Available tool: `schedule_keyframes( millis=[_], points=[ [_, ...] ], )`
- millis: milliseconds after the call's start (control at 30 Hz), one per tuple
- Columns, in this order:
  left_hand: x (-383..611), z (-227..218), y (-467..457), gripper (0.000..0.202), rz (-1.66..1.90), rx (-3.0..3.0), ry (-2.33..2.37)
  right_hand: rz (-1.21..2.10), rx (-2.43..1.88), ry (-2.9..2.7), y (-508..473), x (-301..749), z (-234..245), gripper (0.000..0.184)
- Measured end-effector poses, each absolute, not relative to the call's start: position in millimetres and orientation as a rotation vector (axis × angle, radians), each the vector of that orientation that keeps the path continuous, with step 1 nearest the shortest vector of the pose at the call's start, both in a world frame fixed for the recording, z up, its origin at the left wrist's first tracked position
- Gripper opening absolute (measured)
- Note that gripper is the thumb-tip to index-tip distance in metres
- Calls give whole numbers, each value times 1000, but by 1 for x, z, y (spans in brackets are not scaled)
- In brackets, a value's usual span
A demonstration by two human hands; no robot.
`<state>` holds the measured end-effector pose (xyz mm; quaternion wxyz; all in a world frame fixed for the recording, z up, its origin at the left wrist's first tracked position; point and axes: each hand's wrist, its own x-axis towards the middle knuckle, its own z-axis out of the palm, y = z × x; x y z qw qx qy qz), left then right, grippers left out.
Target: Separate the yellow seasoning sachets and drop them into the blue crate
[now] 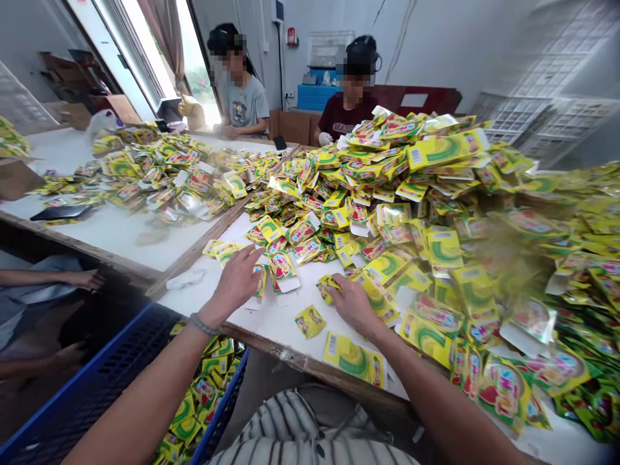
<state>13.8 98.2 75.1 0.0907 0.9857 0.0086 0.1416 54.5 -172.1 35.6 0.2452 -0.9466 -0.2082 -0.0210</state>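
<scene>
My left hand [237, 281] is over the near edge of the pile, its fingers apart and stretched out. The fingertips are next to a yellow-and-green printed carton [283, 268] with a white open flap. My right hand [351, 300] is closed, with a small yellow packet [328, 287] pinched between thumb and fingers. Just below it, another small yellow packet [310, 321] lies on the white tabletop [285, 313]. A flat yellow carton [355, 358] with a green swirl rests along the table's front edge.
A large heap of yellow cartons [387, 168] covers the middle and right of the table. A blue crate [121, 361] holding packets stands at lower left. On the left table lie more packets [159, 168] and a dark flat object [61, 212]. Two people sit opposite; another person's hands show at left.
</scene>
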Motion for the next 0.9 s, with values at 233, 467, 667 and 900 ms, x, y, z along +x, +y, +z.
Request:
schedule_keyframes(
  millis=[233,467,667,900],
  points=[
    [57,80,26,29,307,2724,-166,-93,-2523,-446,-180,52,33,14],
    [112,40,-45,28,281,2878,-517,-129,-2581,-560,-186,33,24,14],
    [136,38,-40,25,309,2859,-295,-268,-2427,-559,-192,33,35,11],
    [80,48,-3,20,153,1905,144,-149,-2096,-302,-199,38,50,13]
  ],
)
